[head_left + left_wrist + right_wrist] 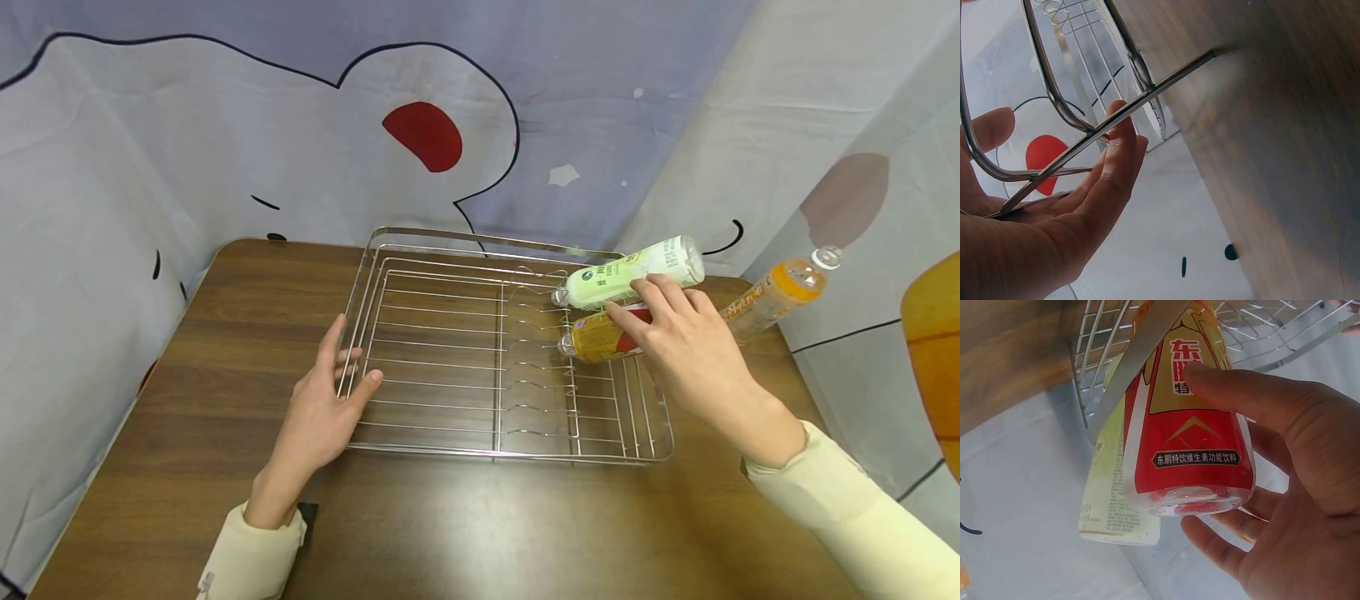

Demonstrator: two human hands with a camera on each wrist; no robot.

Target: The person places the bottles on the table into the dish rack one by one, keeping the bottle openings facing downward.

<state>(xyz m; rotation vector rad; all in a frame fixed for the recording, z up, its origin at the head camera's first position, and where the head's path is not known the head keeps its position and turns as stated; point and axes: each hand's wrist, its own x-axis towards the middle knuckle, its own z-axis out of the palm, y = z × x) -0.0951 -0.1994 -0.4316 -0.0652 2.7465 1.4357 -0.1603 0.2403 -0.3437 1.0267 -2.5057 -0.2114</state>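
My left hand (322, 408) grips the left side of a wire dish rack (495, 455), thumb inside the rim and fingers round the outer bars, as the left wrist view shows. At the rack's right end, my right hand (690, 346) holds a red and gold drink bottle (1194, 444), its thumb on the label and fingers behind. That bottle lies tilted, cap toward the rack's middle, its base over the right rim. Right beside it, a pale green bottle (630, 271) leans the same way toward the back.
A clear bottle with an orange label (797, 282) stands on the wooden table (480, 533), to the right of the rack. Behind and along both sides hangs a printed curtain (225, 142). Wavy wire dividers run across the rack's middle.
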